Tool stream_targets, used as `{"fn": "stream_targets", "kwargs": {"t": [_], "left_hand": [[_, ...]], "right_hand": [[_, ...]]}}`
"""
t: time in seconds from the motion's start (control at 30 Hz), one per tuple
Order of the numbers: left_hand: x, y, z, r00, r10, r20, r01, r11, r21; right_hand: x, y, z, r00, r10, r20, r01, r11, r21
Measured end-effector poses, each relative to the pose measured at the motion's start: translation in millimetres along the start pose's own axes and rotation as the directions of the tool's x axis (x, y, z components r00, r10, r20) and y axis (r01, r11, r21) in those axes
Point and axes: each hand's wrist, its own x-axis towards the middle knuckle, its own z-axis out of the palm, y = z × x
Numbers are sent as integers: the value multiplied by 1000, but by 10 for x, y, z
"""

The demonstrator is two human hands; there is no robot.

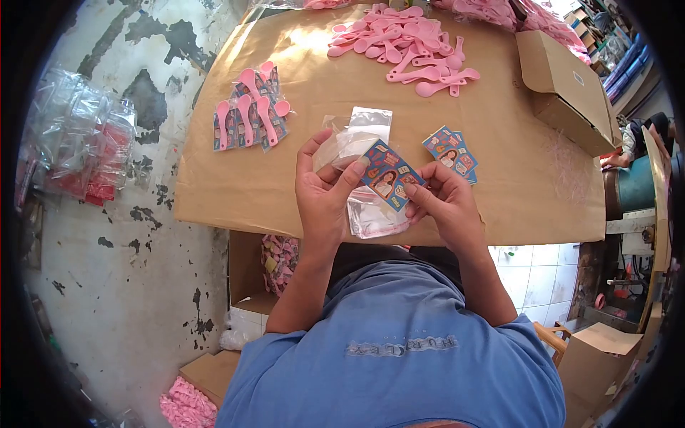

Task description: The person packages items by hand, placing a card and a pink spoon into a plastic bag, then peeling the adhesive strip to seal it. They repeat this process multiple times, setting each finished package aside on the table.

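Both hands are over the near part of the brown table. Between them is a blue printed card (389, 177) with a picture of a person on it. My right hand (446, 203) pinches the card's lower right edge. My left hand (328, 185) holds a clear plastic bag (335, 146), and its thumb lies on the card's left corner. Clear plastic bags (374, 217) lie under the card. To the right are a few more blue cards (451, 153). Pink spoons (245, 118) rest on bagged cards (220, 139) at the left.
A large heap of pink spoons (403, 43) is at the table's (321, 78) far side. An open cardboard box (567, 93) stands at the right edge. Packs of plastic bags (85, 135) hang or lie at the far left. Below the table is a box (246, 267) beside pink pieces.
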Motion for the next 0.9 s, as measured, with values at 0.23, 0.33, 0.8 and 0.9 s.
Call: {"fn": "stream_targets", "kwargs": {"t": [0.23, 0.33, 0.8, 0.9], "left_hand": [[-22, 2, 7, 1000, 10, -3, -10, 999, -35], [-48, -7, 16, 998, -47, 41, 49, 998, -39], [-140, 10, 122, 998, -17, 61, 17, 1000, -13], [-114, -61, 56, 996, -34, 83, 52, 972, -228]], "right_hand": [[-2, -41, -18, 999, 29, 29, -29, 1000, 2], [36, -13, 18, 1000, -10, 1, 10, 1000, 1], [166, 126, 314, 963, -240, -127, 229, 969, -94], [147, 132, 298, 964, -224, -145, 221, 975, -36]]}}
